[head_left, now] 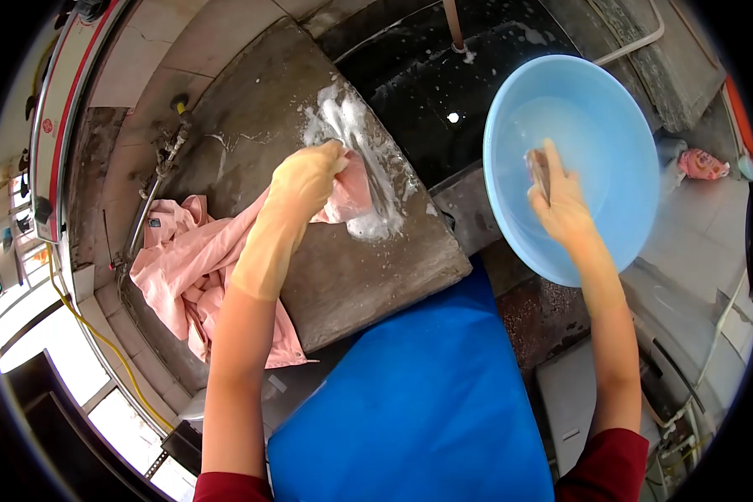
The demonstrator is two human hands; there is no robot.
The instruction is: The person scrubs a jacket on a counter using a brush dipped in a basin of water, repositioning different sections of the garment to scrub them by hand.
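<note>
My left hand [308, 177] is closed on a part of the pink garment [194, 263], which trails down to the left over the grey stone slab [343, 293]. White suds [351, 125] lie on the slab just beyond that hand. Over the light blue basin [627, 109] my right hand [558, 197] holds a brown brush [540, 171] between thumb and fingers. Cloudy water shows in the basin. Whether the brush touches the water I cannot tell.
A dark water tank [427, 92] lies behind the slab, with a pipe [453, 25] over it. A metal tap pipe [166, 159] runs along the left wall. A red and white packet [703, 164] is right of the basin. Blue cloth [418, 402] covers my front.
</note>
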